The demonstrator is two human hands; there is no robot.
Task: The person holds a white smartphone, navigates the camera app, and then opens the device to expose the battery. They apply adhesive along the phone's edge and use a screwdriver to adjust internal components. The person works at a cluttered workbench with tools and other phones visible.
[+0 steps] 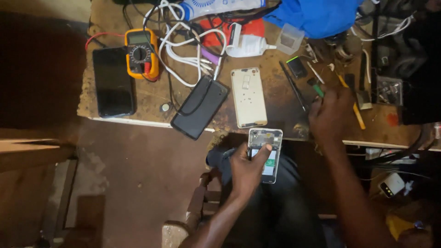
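Spreading across the upper part of the view, the worn wooden workbench (275, 98) carries the bulk of the clutter: a blue cloth (317, 16) at the far edge, a tangle of white cables (183, 50), a large black phone (113, 81) lying flat at the left, a second dark phone (200, 106) set at an angle, a yellow multimeter (142, 53), and a pale gold back cover (248, 97) lying inner side up. Below the bench edge, over the person's lap, the left hand (245, 171) holds an opened phone (265, 154), back removed, its fingers wrapped round the left side and the thumb laid across the exposed inside. That phone looks light and stiff but fragile, with bare board and parts showing, so it is best gripped by its long edges, as now, keeping fingers off the circuitry. The right hand (331, 115) is at the bench among small tools, next to a green-tipped tool (317, 88) and a yellow-handled one (356, 112); its fingers seem curled downward, but whether they clamp anything I cannot tell.
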